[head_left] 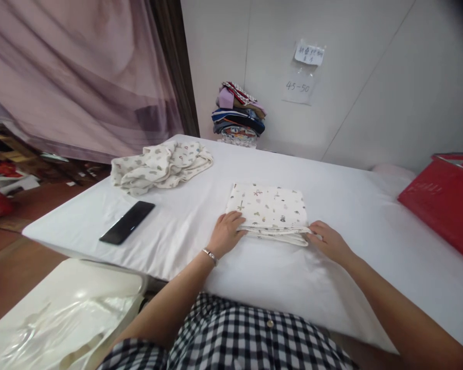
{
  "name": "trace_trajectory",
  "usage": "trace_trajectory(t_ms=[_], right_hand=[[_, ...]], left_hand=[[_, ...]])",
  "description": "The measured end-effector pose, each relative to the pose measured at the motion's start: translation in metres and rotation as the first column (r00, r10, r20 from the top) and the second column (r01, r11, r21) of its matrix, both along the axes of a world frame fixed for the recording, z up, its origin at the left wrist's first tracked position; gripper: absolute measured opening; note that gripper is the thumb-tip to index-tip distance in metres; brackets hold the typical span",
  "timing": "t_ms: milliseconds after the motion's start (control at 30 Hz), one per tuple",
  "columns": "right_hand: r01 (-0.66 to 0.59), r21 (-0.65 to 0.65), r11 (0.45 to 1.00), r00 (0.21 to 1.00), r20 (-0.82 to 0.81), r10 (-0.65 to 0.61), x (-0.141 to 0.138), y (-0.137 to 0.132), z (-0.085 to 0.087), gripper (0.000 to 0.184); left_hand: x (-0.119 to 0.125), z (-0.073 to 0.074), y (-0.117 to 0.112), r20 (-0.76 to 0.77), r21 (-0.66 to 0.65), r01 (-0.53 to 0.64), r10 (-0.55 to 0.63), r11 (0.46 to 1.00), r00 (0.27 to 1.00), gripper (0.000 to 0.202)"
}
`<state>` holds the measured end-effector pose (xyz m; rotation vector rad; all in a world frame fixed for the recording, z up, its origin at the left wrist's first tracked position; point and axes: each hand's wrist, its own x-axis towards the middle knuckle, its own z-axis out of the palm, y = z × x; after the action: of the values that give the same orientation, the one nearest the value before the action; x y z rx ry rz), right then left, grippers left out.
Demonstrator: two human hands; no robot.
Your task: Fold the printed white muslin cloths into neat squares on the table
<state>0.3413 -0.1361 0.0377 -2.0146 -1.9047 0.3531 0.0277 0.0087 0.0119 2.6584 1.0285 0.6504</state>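
A folded white cloth with small printed figures (269, 208) lies on the white-covered table (278, 272) in front of me. My left hand (226, 234), with a bracelet at the wrist, rests at the cloth's near left corner, fingers curled against its edge. My right hand (329, 241) is at the near right corner, its fingers pinching the edge of the folded layers. Both forearms reach in from below.
A crumpled patterned cloth (160, 165) lies at the table's far left, a black phone (127, 222) nearer the left edge. A stack of folded clothes (238, 115) stands against the back wall. A red bag (445, 198) sits at the right. A plastic-covered bin (61, 313) is lower left.
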Motion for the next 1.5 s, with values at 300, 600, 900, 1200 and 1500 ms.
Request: trace_trajectory(t_ms=[300, 600, 900, 1200, 1500], right_hand=[[-0.117, 0.071, 0.991, 0.946, 0.31, 0.09, -0.013, -0.005, -0.009, 0.024], [-0.137, 0.088, 0.987, 0.931, 0.352, 0.097, -0.026, -0.011, -0.015, 0.025], [-0.081, 0.16, 0.984, 0.95, 0.311, 0.028, -0.033, -0.019, -0.026, 0.029], [-0.072, 0.146, 0.987, 0.941, 0.339, 0.019, -0.038, -0.014, -0.032, 0.027], [-0.037, 0.1, 0.994, 0.941, 0.338, 0.001, -0.039, -0.026, -0.019, 0.028]], left_hand=[[-0.017, 0.005, 0.005, -0.029, -0.002, -0.086, 0.086, 0.996, 0.996, 0.03], [-0.028, 0.01, -0.006, -0.116, -0.096, -0.341, 0.33, 0.935, 0.937, 0.027], [-0.036, 0.014, -0.003, -0.109, -0.171, -0.279, 0.263, 0.945, 0.958, 0.026], [-0.006, 0.044, 0.011, -0.005, -0.082, -0.179, 0.179, 0.98, 0.984, 0.028], [0.035, -0.002, 0.035, -0.221, -0.058, -0.11, 0.095, 0.992, 0.971, 0.057]])
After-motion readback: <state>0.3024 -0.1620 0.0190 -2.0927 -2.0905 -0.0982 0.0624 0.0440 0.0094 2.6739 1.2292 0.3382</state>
